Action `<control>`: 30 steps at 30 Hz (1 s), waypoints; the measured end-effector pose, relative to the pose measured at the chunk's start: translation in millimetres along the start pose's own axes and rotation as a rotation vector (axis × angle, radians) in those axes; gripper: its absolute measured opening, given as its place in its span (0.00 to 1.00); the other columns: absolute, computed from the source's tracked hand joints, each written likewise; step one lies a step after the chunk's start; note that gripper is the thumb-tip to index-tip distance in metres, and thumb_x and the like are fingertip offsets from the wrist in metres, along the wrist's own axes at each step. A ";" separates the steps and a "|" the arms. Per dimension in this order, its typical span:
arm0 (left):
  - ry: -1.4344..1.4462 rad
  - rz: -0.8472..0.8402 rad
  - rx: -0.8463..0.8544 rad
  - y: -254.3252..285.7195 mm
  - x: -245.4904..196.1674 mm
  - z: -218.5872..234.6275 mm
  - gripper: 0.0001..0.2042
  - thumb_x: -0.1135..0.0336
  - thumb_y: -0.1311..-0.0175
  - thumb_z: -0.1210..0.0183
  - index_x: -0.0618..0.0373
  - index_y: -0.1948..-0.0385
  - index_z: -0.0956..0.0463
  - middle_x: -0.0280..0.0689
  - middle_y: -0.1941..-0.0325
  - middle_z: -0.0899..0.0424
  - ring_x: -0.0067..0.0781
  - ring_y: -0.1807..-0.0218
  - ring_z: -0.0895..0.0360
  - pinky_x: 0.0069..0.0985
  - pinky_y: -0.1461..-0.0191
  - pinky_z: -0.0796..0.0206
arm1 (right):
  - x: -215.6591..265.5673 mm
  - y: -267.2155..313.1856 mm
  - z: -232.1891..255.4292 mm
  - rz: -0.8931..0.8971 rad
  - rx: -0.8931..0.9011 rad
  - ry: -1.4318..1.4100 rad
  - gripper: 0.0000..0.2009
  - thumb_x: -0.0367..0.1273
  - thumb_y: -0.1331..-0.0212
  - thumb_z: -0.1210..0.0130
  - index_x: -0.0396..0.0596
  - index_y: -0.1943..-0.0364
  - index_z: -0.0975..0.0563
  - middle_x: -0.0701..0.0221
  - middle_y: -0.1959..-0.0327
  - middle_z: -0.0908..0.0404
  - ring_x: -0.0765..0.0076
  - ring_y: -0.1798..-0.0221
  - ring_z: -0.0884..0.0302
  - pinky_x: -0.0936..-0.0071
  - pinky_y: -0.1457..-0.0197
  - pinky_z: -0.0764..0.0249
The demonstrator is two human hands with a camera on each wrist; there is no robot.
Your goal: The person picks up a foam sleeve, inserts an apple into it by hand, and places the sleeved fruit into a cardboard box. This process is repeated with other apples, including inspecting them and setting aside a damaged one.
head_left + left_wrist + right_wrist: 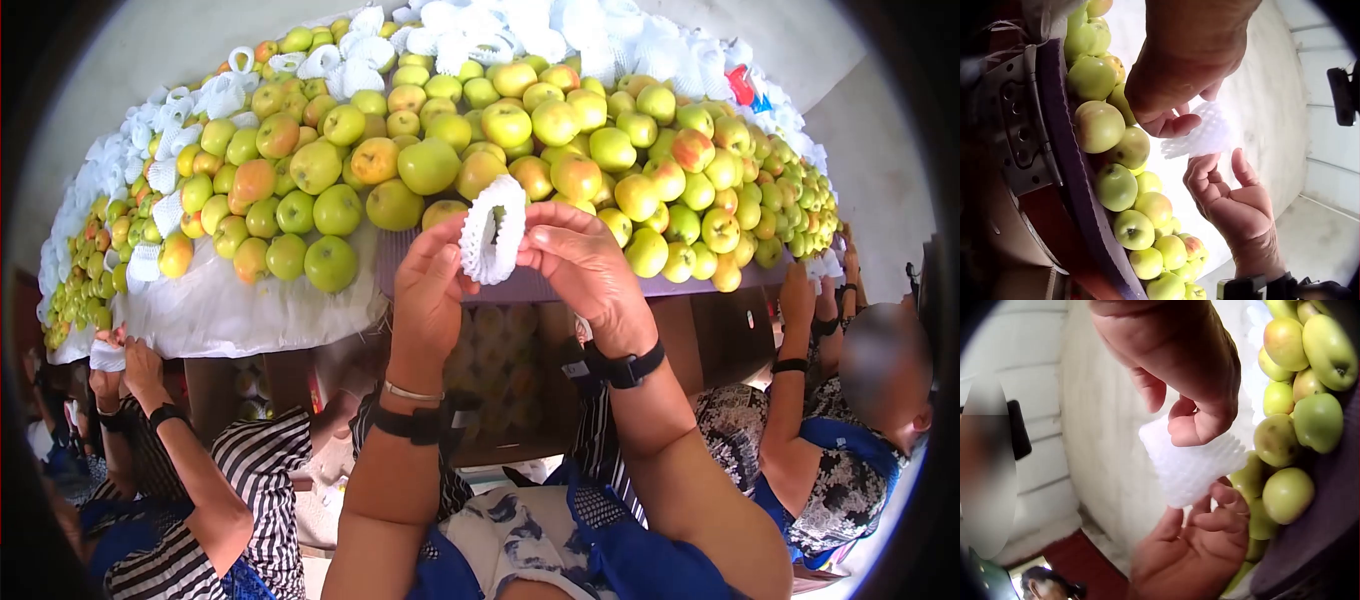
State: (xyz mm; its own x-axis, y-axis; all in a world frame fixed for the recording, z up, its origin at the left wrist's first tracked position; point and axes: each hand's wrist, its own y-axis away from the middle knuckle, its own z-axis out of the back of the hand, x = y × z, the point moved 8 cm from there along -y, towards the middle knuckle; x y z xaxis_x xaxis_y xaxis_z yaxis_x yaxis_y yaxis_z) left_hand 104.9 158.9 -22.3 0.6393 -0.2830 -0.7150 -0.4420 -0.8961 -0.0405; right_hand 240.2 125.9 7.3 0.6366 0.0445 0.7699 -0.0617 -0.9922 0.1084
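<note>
A white foam net sleeve is held up between both hands, its oval opening facing the head camera. My left hand pinches its left side with thumb and fingers; my right hand pinches the right side. In the left wrist view the sleeve spans the gap between the left hand above and the right hand below. The right wrist view shows the sleeve with the right hand above it and the left hand below. Just behind the sleeve lie yellow-green apples.
A wide heap of apples covers the table, whose purple edge faces me. White foam sleeves are piled behind and at the left. A plastic sheet hangs at the front left. Other people work on both sides, and cartons stand below.
</note>
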 end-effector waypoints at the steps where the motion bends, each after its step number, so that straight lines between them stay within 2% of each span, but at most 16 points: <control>1: -0.026 0.030 0.011 0.2 3.8 1.2 0.15 0.66 0.38 0.48 0.61 0.51 0.31 0.32 0.56 0.23 0.20 0.60 0.28 0.17 0.64 0.37 | -2.6 -1.1 0.0 -0.014 0.008 0.026 0.11 0.24 0.48 0.44 0.36 0.59 0.26 0.65 0.63 0.21 0.72 0.61 0.25 0.74 0.54 0.28; 4: -0.118 0.065 -0.001 0.0 6.3 -4.5 0.15 0.68 0.41 0.45 0.61 0.52 0.30 0.31 0.59 0.22 0.19 0.62 0.27 0.16 0.64 0.37 | -3.2 -5.6 -4.3 0.031 0.065 0.115 0.12 0.24 0.48 0.43 0.38 0.59 0.26 0.67 0.62 0.22 0.72 0.59 0.25 0.75 0.53 0.28; 5: -0.153 0.073 -0.012 0.6 6.9 -6.3 0.15 0.69 0.42 0.43 0.61 0.53 0.30 0.31 0.61 0.22 0.18 0.62 0.27 0.16 0.64 0.37 | -3.9 -5.6 -5.6 -0.009 0.070 0.119 0.12 0.23 0.51 0.41 0.41 0.60 0.26 0.71 0.62 0.23 0.77 0.59 0.27 0.81 0.55 0.29; 8: -0.235 0.071 -0.008 0.9 13.4 -3.9 0.13 0.73 0.44 0.42 0.60 0.57 0.29 0.31 0.62 0.22 0.18 0.62 0.27 0.14 0.64 0.37 | -3.7 -4.1 2.2 0.044 0.004 0.272 0.12 0.22 0.51 0.41 0.42 0.61 0.26 0.73 0.62 0.23 0.80 0.61 0.28 0.81 0.56 0.29; 9: -0.259 0.051 -0.025 1.1 13.6 -4.5 0.11 0.74 0.45 0.43 0.59 0.60 0.29 0.30 0.64 0.23 0.17 0.64 0.28 0.14 0.65 0.38 | -2.8 -1.8 2.3 0.028 -0.028 0.297 0.09 0.22 0.52 0.41 0.44 0.65 0.26 0.76 0.65 0.24 0.82 0.64 0.29 0.81 0.59 0.31; 11: -0.306 0.007 -0.062 1.7 13.8 -6.9 0.08 0.78 0.46 0.44 0.58 0.66 0.30 0.28 0.68 0.24 0.15 0.67 0.30 0.13 0.67 0.39 | -0.2 -3.0 13.9 0.129 -0.076 0.468 0.08 0.21 0.53 0.42 0.45 0.69 0.27 0.78 0.69 0.25 0.82 0.68 0.31 0.82 0.62 0.32; 12: -0.398 -0.066 -0.118 2.9 9.8 -3.8 0.07 0.78 0.47 0.44 0.58 0.68 0.31 0.27 0.70 0.27 0.14 0.70 0.32 0.13 0.69 0.41 | 0.1 -4.1 20.3 0.179 -0.099 0.555 0.08 0.21 0.54 0.42 0.46 0.70 0.27 0.79 0.71 0.26 0.83 0.70 0.31 0.82 0.64 0.32; 15: -0.665 -0.296 -0.270 9.4 -2.9 1.6 0.08 0.79 0.50 0.43 0.57 0.75 0.35 0.25 0.75 0.32 0.13 0.76 0.38 0.14 0.75 0.46 | 26.5 9.0 17.7 0.720 -0.258 1.093 0.08 0.20 0.55 0.45 0.46 0.74 0.30 0.80 0.75 0.30 0.84 0.75 0.36 0.84 0.69 0.35; 17: -0.832 -0.460 -0.349 16.0 -14.0 -2.5 0.10 0.79 0.52 0.43 0.56 0.77 0.37 0.24 0.78 0.36 0.14 0.79 0.43 0.15 0.77 0.49 | 25.7 10.4 31.9 0.613 -0.391 0.954 0.08 0.18 0.56 0.46 0.45 0.74 0.31 0.79 0.75 0.31 0.85 0.75 0.37 0.85 0.70 0.36; 20: -1.078 -0.533 -0.259 23.9 -19.4 -29.3 0.10 0.82 0.50 0.45 0.55 0.75 0.38 0.24 0.79 0.39 0.11 0.77 0.44 0.11 0.75 0.52 | 31.1 13.7 41.5 0.556 -0.515 0.785 0.09 0.16 0.56 0.49 0.45 0.73 0.31 0.79 0.74 0.31 0.87 0.73 0.36 0.87 0.69 0.37; 21: -1.077 -0.502 -0.121 23.0 -16.9 -41.4 0.09 0.79 0.48 0.45 0.55 0.76 0.38 0.25 0.80 0.40 0.12 0.78 0.44 0.12 0.75 0.51 | 33.0 14.2 44.7 0.554 -0.543 0.736 0.09 0.15 0.55 0.51 0.45 0.72 0.30 0.79 0.74 0.31 0.87 0.72 0.36 0.87 0.69 0.37; 23: -1.067 -0.436 0.150 23.8 -9.3 -62.7 0.09 0.73 0.43 0.45 0.55 0.77 0.39 0.26 0.81 0.42 0.14 0.79 0.44 0.14 0.75 0.49 | 35.7 10.9 48.4 0.592 -0.477 0.562 0.11 0.13 0.55 0.53 0.45 0.71 0.29 0.80 0.73 0.31 0.87 0.71 0.35 0.88 0.68 0.37; 26: -0.306 -0.136 -0.129 11.1 13.7 -15.1 0.11 0.63 0.38 0.48 0.56 0.78 0.35 0.29 0.82 0.35 0.18 0.81 0.39 0.16 0.75 0.45 | 35.4 7.1 51.9 0.605 -0.370 0.415 0.14 0.11 0.54 0.57 0.44 0.68 0.27 0.80 0.72 0.30 0.87 0.69 0.34 0.88 0.65 0.36; 27: -0.169 -0.035 0.015 3.3 15.8 -12.7 0.14 0.57 0.33 0.55 0.60 0.70 0.30 0.34 0.74 0.27 0.24 0.73 0.29 0.22 0.69 0.36 | 35.5 7.8 49.6 0.600 -0.342 0.414 0.14 0.12 0.54 0.57 0.44 0.68 0.27 0.80 0.71 0.29 0.86 0.68 0.33 0.88 0.64 0.35; 28: -0.098 0.074 -0.012 4.1 25.3 -6.6 0.16 0.55 0.33 0.56 0.60 0.65 0.31 0.36 0.71 0.26 0.28 0.69 0.28 0.25 0.64 0.35 | 34.7 8.6 46.6 0.592 -0.312 0.412 0.14 0.12 0.54 0.57 0.44 0.68 0.27 0.79 0.71 0.29 0.85 0.68 0.33 0.87 0.64 0.35; 30: 0.046 0.289 -0.071 7.0 23.2 -27.6 0.21 0.51 0.32 0.58 0.62 0.55 0.33 0.40 0.63 0.23 0.34 0.61 0.26 0.30 0.55 0.34 | 36.5 14.7 29.0 0.684 -0.193 0.600 0.14 0.12 0.56 0.57 0.44 0.70 0.26 0.76 0.70 0.28 0.80 0.66 0.30 0.85 0.63 0.34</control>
State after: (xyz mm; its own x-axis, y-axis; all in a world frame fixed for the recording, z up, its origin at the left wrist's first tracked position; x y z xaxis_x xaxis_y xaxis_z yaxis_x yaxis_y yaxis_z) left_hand 134.0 136.6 -20.0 0.5219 -0.5440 -0.6570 -0.5659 -0.7971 0.2106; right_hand 284.8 109.5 18.8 -0.0862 -0.4362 0.8957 -0.4382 -0.7908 -0.4273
